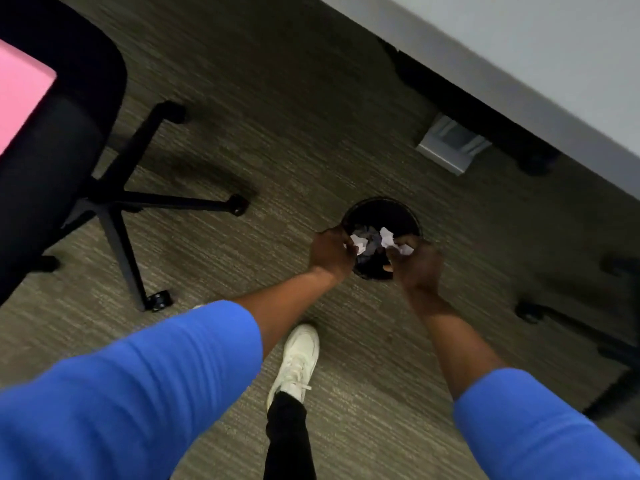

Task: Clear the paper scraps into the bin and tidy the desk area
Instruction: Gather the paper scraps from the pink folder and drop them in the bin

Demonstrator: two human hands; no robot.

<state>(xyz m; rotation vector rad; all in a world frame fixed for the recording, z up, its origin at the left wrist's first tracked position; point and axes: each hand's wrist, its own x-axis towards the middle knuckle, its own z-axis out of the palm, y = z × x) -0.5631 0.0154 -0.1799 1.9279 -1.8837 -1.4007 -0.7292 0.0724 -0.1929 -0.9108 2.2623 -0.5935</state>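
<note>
A small round black bin [381, 209] stands on the carpet below me, near the desk's edge. Both arms reach down to it. My left hand [330, 252] hangs over the bin's left rim, fingers curled around a white crumpled paper scrap [358, 241]. Over the right rim, my right hand [417, 263] grips another white paper scrap [389, 239], with a bit of paper showing at its fingertips. Grey and white crumpled paper lies inside the bin between the two hands. The picture is blurred.
A black office chair [59, 161] with a pink patch and a star base on castors stands at the left. The grey desk top [554, 64] runs along the upper right, a grey bracket under it. Another chair base [568, 323] is at right. My white shoe [298, 358] is on the carpet.
</note>
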